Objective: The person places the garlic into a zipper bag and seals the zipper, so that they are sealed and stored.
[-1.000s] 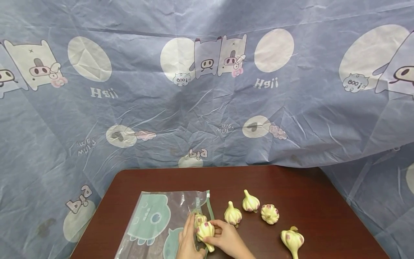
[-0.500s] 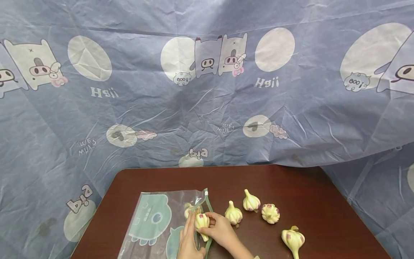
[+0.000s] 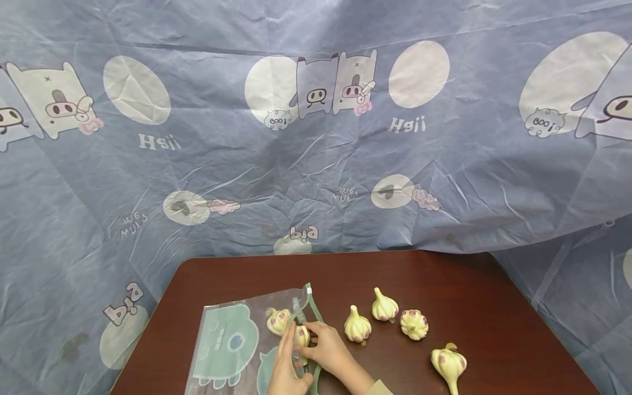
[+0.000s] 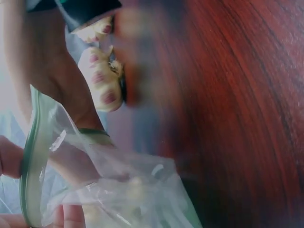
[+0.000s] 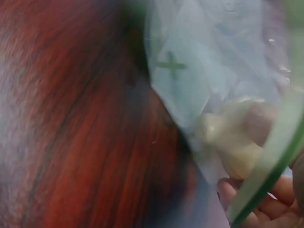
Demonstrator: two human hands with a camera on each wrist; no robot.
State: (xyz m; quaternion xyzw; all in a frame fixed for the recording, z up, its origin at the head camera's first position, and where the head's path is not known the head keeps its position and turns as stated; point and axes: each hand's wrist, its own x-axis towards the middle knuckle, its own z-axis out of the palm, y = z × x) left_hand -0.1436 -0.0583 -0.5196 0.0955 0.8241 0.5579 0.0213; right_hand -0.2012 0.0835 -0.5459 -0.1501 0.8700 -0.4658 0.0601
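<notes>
In the head view a clear zip bag (image 3: pixel 266 302) with green prints lies at the table's left. One garlic bulb (image 3: pixel 278 321) is inside it. My left hand (image 3: pixel 286 366) holds the bag's mouth, its fingers extended along the edge. My right hand (image 3: pixel 329 349) pinches a second garlic bulb (image 3: pixel 302 336) at the bag's opening. The right wrist view shows that bulb (image 5: pixel 237 137) in my right fingers, with the green zip strip (image 5: pixel 273 171) across them. In the left wrist view the green-edged mouth (image 4: pixel 29 156) stands apart, and my right forearm (image 4: pixel 71 90) reaches behind it.
Several garlic bulbs lie to the right of the bag: one near my right hand (image 3: pixel 357 326), one behind it (image 3: pixel 384 306), one beside that (image 3: pixel 413 325), and one near the front right (image 3: pixel 448 364). A blue patterned cloth (image 3: pixel 316 153) hangs behind the brown table (image 3: pixel 237 271).
My right hand has moved left and slightly up with its bulb, into the bag's mouth. The other bulb has shifted left inside the bag, and the bag's far edge has tilted.
</notes>
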